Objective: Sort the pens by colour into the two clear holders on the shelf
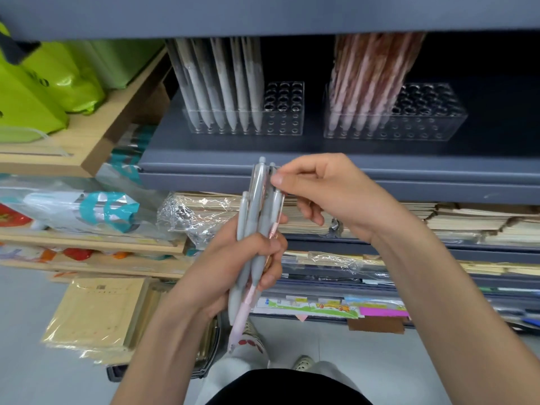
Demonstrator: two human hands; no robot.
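The left hand (233, 270) is wrapped round a bundle of pens (251, 229), fingers curled tight about the smooth matte barrels. Most are grey. One pale pink pen (245, 306) pokes out below the palm toward 6 o'clock. The right hand (330, 197) pinches the clicker end of one grey pen (270, 217) in that bundle between thumb and forefinger, its other fingers tucked under.

At 12 o'clock from the hands runs the flat slate-grey shelf (292, 159). On it, toward 11 o'clock, stands the left holder (285, 125), a clear block drilled with round holes. Grey pens in glossy sleeves (225, 92) stand tip down in its left part. Toward 1 o'clock, the right holder (435, 124) is the same clear block, with pink pens (365, 92) packed at its left end.

Shiny lime-green bags (43, 92) sit at 10 o'clock on a pale wooden ledge. Paper stacks in crinkled film (198, 213) lie just under the shelf.
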